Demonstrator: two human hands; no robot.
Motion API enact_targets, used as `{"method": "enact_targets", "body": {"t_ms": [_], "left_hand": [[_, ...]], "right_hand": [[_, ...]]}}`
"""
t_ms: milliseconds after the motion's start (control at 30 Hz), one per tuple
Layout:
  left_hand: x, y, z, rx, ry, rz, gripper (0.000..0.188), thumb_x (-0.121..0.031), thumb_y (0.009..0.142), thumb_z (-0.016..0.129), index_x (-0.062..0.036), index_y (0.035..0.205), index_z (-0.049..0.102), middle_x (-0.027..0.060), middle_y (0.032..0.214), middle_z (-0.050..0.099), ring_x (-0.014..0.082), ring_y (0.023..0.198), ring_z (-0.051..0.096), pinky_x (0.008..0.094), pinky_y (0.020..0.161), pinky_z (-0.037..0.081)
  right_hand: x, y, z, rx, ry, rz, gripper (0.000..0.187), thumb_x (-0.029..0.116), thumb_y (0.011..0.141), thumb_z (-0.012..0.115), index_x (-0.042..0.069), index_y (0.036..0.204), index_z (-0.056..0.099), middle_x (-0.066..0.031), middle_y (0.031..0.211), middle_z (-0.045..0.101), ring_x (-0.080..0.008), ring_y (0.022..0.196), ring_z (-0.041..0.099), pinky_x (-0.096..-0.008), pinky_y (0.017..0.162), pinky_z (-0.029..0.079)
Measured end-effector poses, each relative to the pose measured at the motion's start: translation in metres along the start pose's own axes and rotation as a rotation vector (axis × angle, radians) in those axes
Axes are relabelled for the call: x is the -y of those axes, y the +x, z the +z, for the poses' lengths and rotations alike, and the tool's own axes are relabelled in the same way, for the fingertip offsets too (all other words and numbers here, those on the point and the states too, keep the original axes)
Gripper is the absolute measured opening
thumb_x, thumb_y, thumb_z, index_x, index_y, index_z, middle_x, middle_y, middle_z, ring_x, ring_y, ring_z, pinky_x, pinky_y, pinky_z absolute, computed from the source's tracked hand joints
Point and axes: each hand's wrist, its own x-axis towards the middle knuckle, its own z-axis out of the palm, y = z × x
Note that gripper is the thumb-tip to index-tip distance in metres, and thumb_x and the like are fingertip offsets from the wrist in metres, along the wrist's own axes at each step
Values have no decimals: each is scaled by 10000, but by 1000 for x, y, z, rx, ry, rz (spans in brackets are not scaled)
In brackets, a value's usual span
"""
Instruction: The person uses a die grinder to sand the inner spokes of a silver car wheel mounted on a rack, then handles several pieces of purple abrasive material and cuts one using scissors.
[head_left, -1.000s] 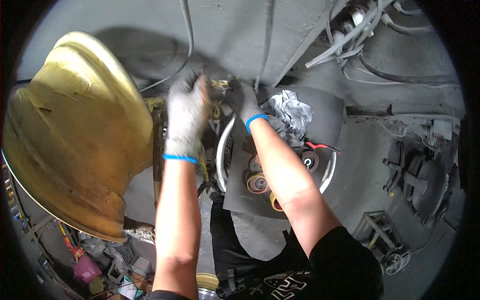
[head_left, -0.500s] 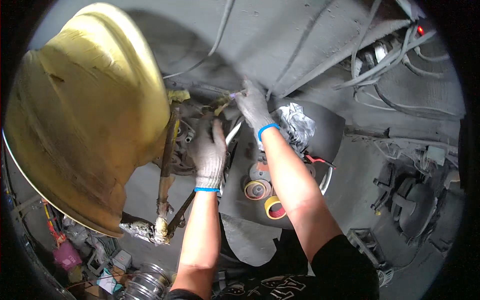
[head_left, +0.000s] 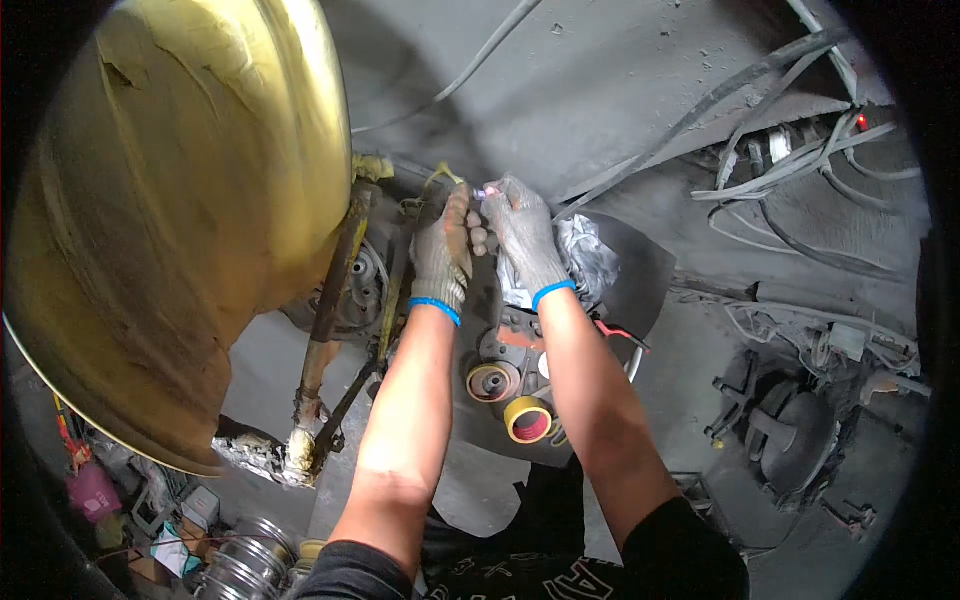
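Both my hands wear grey knit gloves with blue cuffs and meet above the dark seat-like surface. My left hand (head_left: 445,250) is closed with curled fingers, and a thin yellow strip (head_left: 441,173) sticks up from its fingertips. Close beside it, my right hand (head_left: 524,232) pinches a small object with a pale purple end (head_left: 480,193); the fingers hide most of it. Its exact kind is too small to tell. A large yellow curved panel (head_left: 230,170), wheel-rim-like in shape, stands on a stained metal stand (head_left: 327,330) to the left.
On the dark surface (head_left: 635,265) lie crumpled silvery sheeting (head_left: 590,262), a yellow tape roll (head_left: 527,419), a brown tape roll (head_left: 490,382) and a red-handled tool (head_left: 620,335). Grey cables (head_left: 780,180) hang at upper right. Metal rims (head_left: 250,562) and clutter sit at lower left.
My left hand has moved up to meet my right hand, its fingers now curled at the yellow strip. My right hand has come slightly lower. The whole view has shifted a little.
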Motion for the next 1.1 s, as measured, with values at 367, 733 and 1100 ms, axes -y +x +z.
{"method": "enact_targets", "body": {"t_ms": [367,733,1100], "left_hand": [[-15,1,1,219,-60,-72,201,-289,965,580,-100,932,640,-57,634,467,93,497,404,267,462,318],[-10,-12,1,-147,518,275,230,-254,920,667,-25,907,650,84,770,655,184,672,626,295,628,489],[-3,-19,-5,-44,1005,755,231,-146,942,617,-6,1120,660,141,1025,706,199,946,677,304,846,506]], "right_hand": [[-21,4,-5,164,235,-80,166,148,896,670,5,981,660,-140,862,686,-218,782,663,-341,705,509],[4,-2,-12,131,288,180,164,174,907,654,14,945,652,-104,771,642,-171,727,594,-350,671,483],[-4,0,-21,212,70,-79,190,206,947,610,16,949,624,-61,690,537,-128,618,511,-321,588,446]]}}
